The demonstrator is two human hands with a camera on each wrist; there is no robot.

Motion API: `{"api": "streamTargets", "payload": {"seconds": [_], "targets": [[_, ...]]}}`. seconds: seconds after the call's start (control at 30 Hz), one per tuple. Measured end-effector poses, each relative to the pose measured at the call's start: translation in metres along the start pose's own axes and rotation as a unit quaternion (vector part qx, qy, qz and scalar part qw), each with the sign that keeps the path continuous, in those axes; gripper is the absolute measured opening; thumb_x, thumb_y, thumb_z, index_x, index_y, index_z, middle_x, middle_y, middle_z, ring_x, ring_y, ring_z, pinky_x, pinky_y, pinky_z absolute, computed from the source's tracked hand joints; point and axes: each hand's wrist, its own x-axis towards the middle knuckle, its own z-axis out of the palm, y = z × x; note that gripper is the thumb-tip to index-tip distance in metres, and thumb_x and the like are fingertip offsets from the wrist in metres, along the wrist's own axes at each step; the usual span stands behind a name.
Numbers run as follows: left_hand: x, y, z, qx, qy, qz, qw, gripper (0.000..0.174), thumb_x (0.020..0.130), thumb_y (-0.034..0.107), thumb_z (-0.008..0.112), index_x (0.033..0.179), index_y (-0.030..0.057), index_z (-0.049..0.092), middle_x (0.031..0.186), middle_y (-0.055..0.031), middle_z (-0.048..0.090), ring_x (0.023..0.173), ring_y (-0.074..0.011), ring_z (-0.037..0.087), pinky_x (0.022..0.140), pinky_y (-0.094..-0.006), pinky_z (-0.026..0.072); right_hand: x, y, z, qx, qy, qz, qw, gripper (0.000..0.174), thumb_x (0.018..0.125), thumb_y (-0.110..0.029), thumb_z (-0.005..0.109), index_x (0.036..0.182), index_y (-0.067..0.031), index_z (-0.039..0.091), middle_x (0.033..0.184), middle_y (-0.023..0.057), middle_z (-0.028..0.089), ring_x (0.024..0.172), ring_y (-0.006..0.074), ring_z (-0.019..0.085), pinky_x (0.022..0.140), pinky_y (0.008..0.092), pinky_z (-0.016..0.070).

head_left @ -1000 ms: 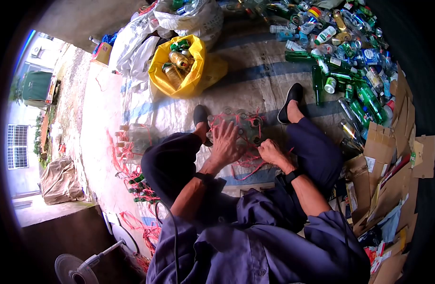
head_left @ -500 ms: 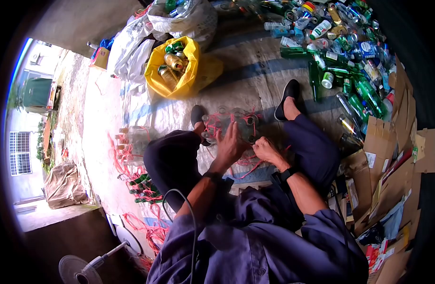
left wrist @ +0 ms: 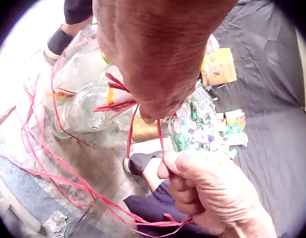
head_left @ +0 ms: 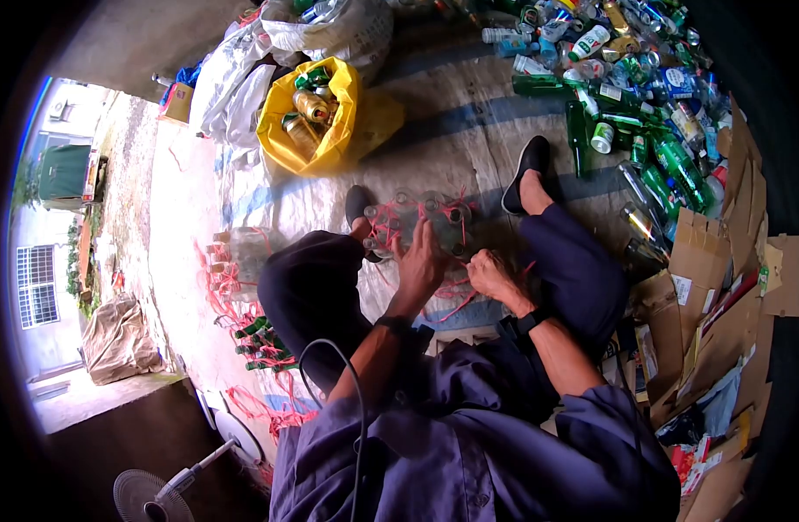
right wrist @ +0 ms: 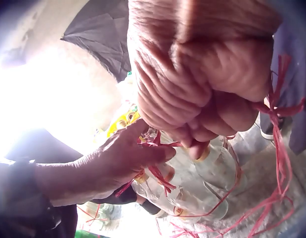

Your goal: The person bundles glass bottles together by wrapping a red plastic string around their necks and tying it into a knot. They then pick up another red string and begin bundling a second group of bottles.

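A bundle of clear glass bottles (head_left: 425, 207) stands between the person's feet, pink plastic string (left wrist: 68, 178) wound round the bottles. Over the near side of the bundle, the left hand (head_left: 421, 261) pinches the string by the bottle necks with thumb and fingers, as the right wrist view shows. Just to its right, the right hand (head_left: 497, 277) has its fingers curled in and pinches a strand of the same string between thumb and forefinger. A taut length runs between the two hands in the left wrist view. Loose string trails from the right fist.
Left of the knee lie another tied bundle of clear bottles (head_left: 247, 257) and green bottles (head_left: 264, 344). A yellow bag (head_left: 273, 130) of cans stands ahead, by white sacks (head_left: 330, 35). Loose bottles and cans (head_left: 643, 113) heap at the far right, above flattened cardboard (head_left: 699, 252).
The left hand was spread flat over the bottles a second ago; its fingers have since drawn together nearer the right hand. The right hand has shifted little, and the head view has tilted slightly.
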Motion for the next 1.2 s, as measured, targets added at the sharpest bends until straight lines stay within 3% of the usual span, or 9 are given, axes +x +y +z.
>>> {"api": "streamTargets", "payload": {"seconds": [0.23,0.33,0.4,0.53,0.6,0.9,1.0,1.13,1.2], "targets": [[0.0,0.0,0.0,-0.002,0.003,-0.014,1.0,0.071,0.084,0.03,0.064,0.139,-0.0032,0.033,0.144,-0.0218,0.04,0.123,-0.0334,0.052,0.106,-0.0632,0.0173,-0.001,-0.006,-0.008,-0.017,0.004,-0.022,1.0,0.03,0.086,-0.019,0.055,0.068,0.0035,0.061,0.07,0.026,0.062,0.068,0.0426,0.063,0.065,0.0498,0.0507],[0.0,0.001,0.001,-0.015,-0.042,-0.054,0.998,0.08,0.082,0.033,0.066,0.145,-0.0005,0.029,0.152,-0.0164,0.032,0.132,-0.0282,0.045,0.111,-0.0604,0.0102,0.001,-0.017,-0.025,-0.039,-0.053,-0.034,0.997,0.031,0.086,-0.019,0.054,0.065,0.0019,0.062,0.069,0.0244,0.062,0.068,0.0422,0.063,0.065,0.0497,0.0508],[-0.001,0.001,0.0,-0.027,-0.015,-0.036,0.999,0.068,0.086,0.026,0.063,0.14,-0.0026,0.032,0.147,-0.0208,0.037,0.125,-0.0328,0.051,0.107,-0.0643,0.0143,0.002,-0.015,-0.027,-0.06,-0.067,-0.079,0.993,0.031,0.087,-0.017,0.053,0.065,0.0019,0.063,0.069,0.0237,0.062,0.068,0.0421,0.063,0.065,0.0495,0.0507],[-0.001,0.001,-0.004,-0.026,-0.032,-0.04,0.998,0.076,0.086,0.032,0.064,0.144,-0.0014,0.029,0.151,-0.0173,0.033,0.131,-0.0293,0.047,0.111,-0.0609,0.0097,0.004,-0.01,-0.025,-0.012,-0.068,-0.061,0.996,0.03,0.087,-0.017,0.053,0.067,0.0037,0.062,0.071,0.0245,0.062,0.069,0.0427,0.062,0.064,0.0496,0.0499],[-0.002,0.003,-0.007,-0.034,-0.006,-0.024,0.999,0.068,0.086,0.024,0.062,0.14,-0.0017,0.031,0.147,-0.0207,0.036,0.127,-0.0314,0.049,0.107,-0.0642,0.0153,0.005,-0.015,-0.029,-0.04,-0.077,-0.093,0.992,0.031,0.087,-0.019,0.054,0.069,0.0052,0.061,0.071,0.0254,0.061,0.07,0.0443,0.061,0.064,0.0497,0.0486],[-0.005,-0.004,-0.004,-0.032,0.01,-0.006,0.999,0.065,0.088,0.028,0.06,0.139,-0.0019,0.033,0.146,-0.0209,0.037,0.128,-0.0293,0.047,0.106,-0.0612,0.0188,0.01,-0.042,-0.047,0.023,-0.07,-0.082,0.994,0.023,0.083,-0.013,0.06,0.069,0.0052,0.059,0.071,0.028,0.057,0.071,0.0466,0.059,0.061,0.0499,0.0457],[-0.003,-0.003,0.0,-0.018,0.017,-0.017,1.0,0.066,0.087,0.028,0.061,0.139,-0.0018,0.033,0.146,-0.0208,0.037,0.129,-0.0288,0.047,0.105,-0.0604,0.0198,0.024,-0.049,-0.057,-0.003,-0.106,-0.083,0.991,0.021,0.079,-0.011,0.059,0.069,0.0062,0.057,0.07,0.029,0.056,0.071,0.0472,0.059,0.061,0.0495,0.0456],[-0.004,-0.002,-0.005,-0.027,0.01,-0.023,0.999,0.067,0.086,0.027,0.063,0.139,-0.0014,0.034,0.146,-0.0203,0.037,0.13,-0.0286,0.045,0.105,-0.0601,0.0209,0.042,-0.059,-0.068,-0.039,-0.09,-0.096,0.991,0.018,0.076,-0.01,0.057,0.07,0.0064,0.057,0.069,0.0292,0.056,0.069,0.0467,0.059,0.061,0.0492,0.0461],[-0.004,-0.002,-0.006,-0.023,0.007,-0.021,0.999,0.067,0.086,0.027,0.065,0.139,-0.0014,0.035,0.146,-0.0198,0.038,0.131,-0.0283,0.043,0.105,-0.0597,0.0218,0.05,-0.068,-0.077,-0.078,-0.104,-0.094,0.987,0.017,0.07,-0.01,0.056,0.067,0.0046,0.065,0.071,0.0289,0.061,0.071,0.0441,0.064,0.071,0.051,0.0515]]}}
